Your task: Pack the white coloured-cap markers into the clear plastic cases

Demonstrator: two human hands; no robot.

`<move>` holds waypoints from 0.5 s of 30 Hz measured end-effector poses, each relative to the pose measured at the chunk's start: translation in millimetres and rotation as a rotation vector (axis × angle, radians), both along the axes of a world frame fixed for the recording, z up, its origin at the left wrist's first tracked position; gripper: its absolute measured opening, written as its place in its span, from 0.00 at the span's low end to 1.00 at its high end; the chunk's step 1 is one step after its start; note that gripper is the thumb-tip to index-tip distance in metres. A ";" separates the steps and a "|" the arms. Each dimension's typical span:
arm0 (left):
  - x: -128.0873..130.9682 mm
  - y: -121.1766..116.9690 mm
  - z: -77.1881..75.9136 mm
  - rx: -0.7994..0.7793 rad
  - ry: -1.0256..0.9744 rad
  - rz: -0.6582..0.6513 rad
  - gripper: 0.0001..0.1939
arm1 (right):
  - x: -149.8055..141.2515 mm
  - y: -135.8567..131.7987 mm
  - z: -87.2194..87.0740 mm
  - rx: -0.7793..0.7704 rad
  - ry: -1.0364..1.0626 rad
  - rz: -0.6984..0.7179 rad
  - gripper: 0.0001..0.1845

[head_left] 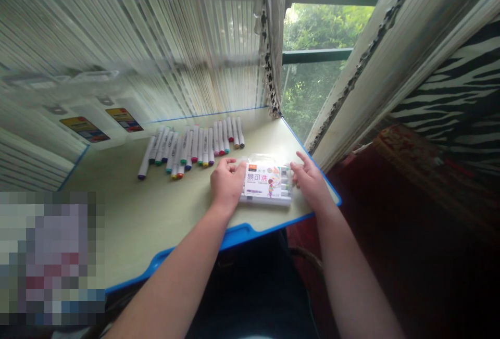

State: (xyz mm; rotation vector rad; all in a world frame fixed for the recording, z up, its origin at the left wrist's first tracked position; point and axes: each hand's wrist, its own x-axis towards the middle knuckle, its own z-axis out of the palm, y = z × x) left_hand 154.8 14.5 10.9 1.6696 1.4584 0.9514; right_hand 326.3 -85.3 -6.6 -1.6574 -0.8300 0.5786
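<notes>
Two hands were on the bench (125, 214) at that moment! Your left hand (226, 183) was curled half shut against the clear marker pack (267, 184), and your right hand (310, 180) stood open, fingers spread at the pack's other end; I couldn't tell whether either had real hold of it. That pack lay close to the blue front edge (234, 236), so a careless pull could have sent it over. Your loose row of markers (191, 149) sat just beside your left hand, where a stray knuckle could have scattered them. Open room lay leftward; rightward, the white window frame (351, 94) crowded you.
</notes>
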 end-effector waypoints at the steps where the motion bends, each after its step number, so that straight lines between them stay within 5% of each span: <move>1: 0.1 0.1 -0.6 0.001 0.006 0.000 0.17 | 0.1 -0.3 -0.1 0.000 -0.016 -0.009 0.37; 15: -2.1 -2.6 0.9 0.021 0.014 -0.030 0.17 | -1.5 -1.7 -1.0 0.058 -0.042 -0.026 0.33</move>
